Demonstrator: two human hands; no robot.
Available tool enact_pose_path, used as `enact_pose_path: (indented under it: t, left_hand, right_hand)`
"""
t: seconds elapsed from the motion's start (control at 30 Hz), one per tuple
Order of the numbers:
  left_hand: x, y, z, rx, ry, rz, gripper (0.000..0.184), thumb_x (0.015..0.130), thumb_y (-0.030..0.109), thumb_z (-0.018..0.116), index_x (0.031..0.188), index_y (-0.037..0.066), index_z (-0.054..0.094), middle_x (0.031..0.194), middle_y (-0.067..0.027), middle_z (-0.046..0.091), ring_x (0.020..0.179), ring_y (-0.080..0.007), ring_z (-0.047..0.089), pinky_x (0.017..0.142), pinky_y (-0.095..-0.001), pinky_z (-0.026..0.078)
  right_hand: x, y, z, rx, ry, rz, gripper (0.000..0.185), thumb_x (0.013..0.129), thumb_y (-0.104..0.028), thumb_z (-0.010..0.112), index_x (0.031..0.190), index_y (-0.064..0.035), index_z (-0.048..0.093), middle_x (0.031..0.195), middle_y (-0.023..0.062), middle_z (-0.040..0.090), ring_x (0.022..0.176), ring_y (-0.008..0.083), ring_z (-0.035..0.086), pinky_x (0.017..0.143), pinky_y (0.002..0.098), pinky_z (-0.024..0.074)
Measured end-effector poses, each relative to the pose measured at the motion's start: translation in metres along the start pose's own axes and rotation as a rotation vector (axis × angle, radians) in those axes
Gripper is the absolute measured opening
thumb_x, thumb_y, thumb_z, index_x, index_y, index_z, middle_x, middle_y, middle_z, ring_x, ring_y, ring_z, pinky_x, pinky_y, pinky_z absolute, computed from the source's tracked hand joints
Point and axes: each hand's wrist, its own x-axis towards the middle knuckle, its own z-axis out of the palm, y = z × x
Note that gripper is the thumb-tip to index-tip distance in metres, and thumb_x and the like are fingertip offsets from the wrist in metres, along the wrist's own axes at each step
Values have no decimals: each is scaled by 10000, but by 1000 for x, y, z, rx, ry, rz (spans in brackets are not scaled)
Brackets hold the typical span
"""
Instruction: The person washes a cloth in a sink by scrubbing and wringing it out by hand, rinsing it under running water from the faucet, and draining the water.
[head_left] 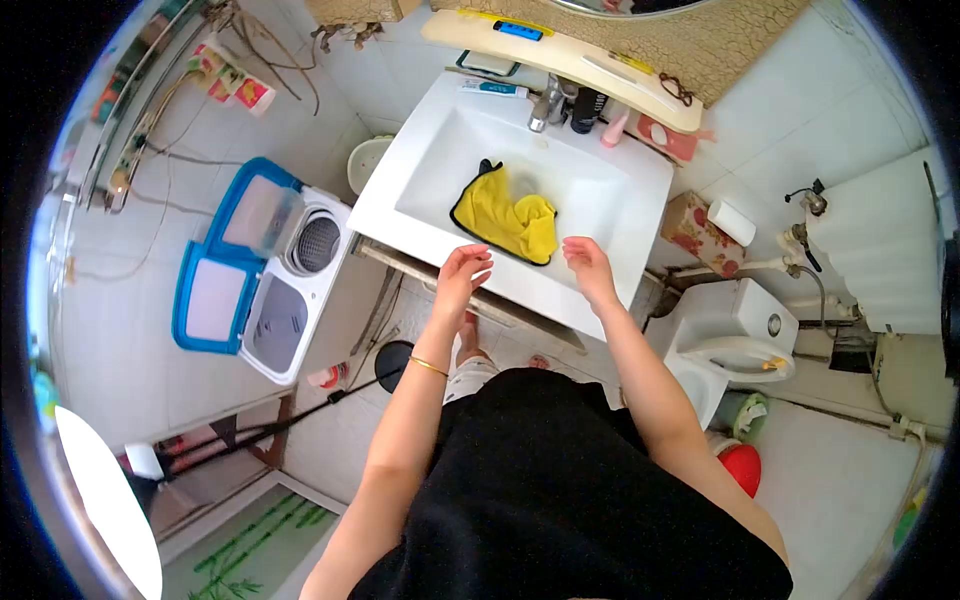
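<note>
Hovering over the near rim of a white washbasin [400,228], the two hands are apart with nothing held in either. The left hand [466,274] has its fingers loosely bent; the right hand [589,268] is half-open, its fingertips turned inward toward the other hand.

Just ahead of them, mostly between the two, lies a yellow cloth [507,218] with a dark edging, crumpled in the basin and reaching up to its near rim. Its long axis runs slantwise, from a far end ahead of the left hand to a near corner beside the right fingertips. The right hand looks nearer to that corner, while the left fingers are just short of the edging on their side. Neither hand appears to touch the cloth, though how high they are above it is hard to judge.

Farther ahead, past the cloth, a metal faucet [545,108] stands at the basin's back edge, with a black tube [588,110] and a pink bottle [614,129] to its right. Beyond these runs a pale shelf [560,52].

Well out to the left of the left hand is a washing machine [322,262] with blue-framed lids raised; off to the right of the right hand is a toilet [722,318].
</note>
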Motion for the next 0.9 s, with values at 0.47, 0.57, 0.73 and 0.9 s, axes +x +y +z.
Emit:
enact_pose_path:
  t: [0.47, 0.57, 0.73, 0.9]
  left_hand:
    - [210, -8, -33, 1330, -386, 343, 367, 807, 48, 557, 1171, 12, 575, 1249, -221, 522, 1168, -394, 475, 983, -440, 424]
    - [232, -30, -20, 1535, -477, 435, 436, 829, 113, 587, 1253, 25, 529, 1354, -232, 441, 1291, -394, 380, 1069, -466, 346]
    - [263, -55, -11, 1668, -460, 618, 503, 889, 246, 547, 1358, 84, 465, 1471, -192, 334, 1416, -363, 213, 1166, -536, 111]
    - [280, -67, -10, 1798, -405, 617, 542, 927, 340, 470, 1415, 110, 421, 1522, -174, 276, 1438, -347, 171, 1165, -556, 53]
  right_hand:
    - [125, 88, 115, -1091, 41, -141, 556, 928, -306, 502, 1445, -134, 390, 1545, 133, 265, 1443, 328, 174, 1177, 485, 113]
    - [138, 83, 112, -1169, 133, -161, 591, 924, -351, 513, 1454, -141, 359, 1560, 120, 228, 1445, 330, 166, 1176, 505, 94]
    - [164, 78, 102, -1202, 241, -190, 615, 905, -373, 525, 1446, -125, 368, 1550, 117, 250, 1439, 328, 188, 1175, 515, 96]
    - [191, 85, 104, -1249, 253, -199, 600, 873, -342, 545, 1383, -45, 441, 1493, 157, 342, 1408, 350, 258, 1162, 547, 126]
